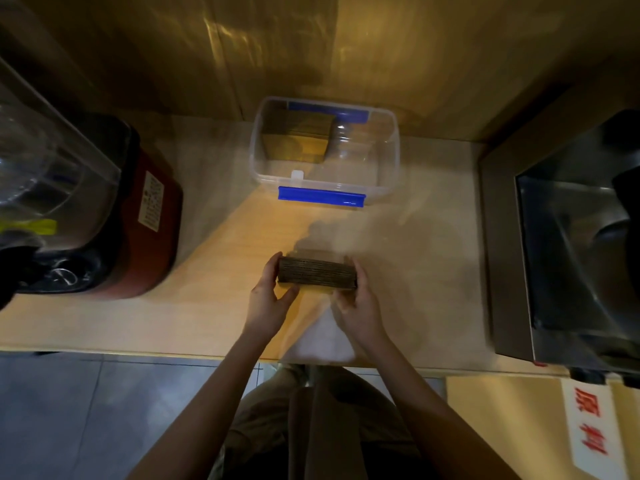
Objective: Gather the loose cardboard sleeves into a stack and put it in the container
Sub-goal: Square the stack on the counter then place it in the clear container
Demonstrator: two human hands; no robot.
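A stack of brown cardboard sleeves (317, 274) stands on edge on the wooden counter, held between both hands. My left hand (268, 299) presses its left end and my right hand (356, 303) clasps its right end. Behind it sits a clear plastic container (389, 157) with blue clips, open at the top. Another stack of cardboard sleeves (298, 138) lies inside it, in the left half. The right half of the container shows only its clear bottom.
A red and black machine (138, 216) with a clear dome stands at the left. A steel sink or bin (561, 244) fills the right side. A wooden wall (311, 46) rises behind the container. The counter's front edge (138, 353) runs below my hands.
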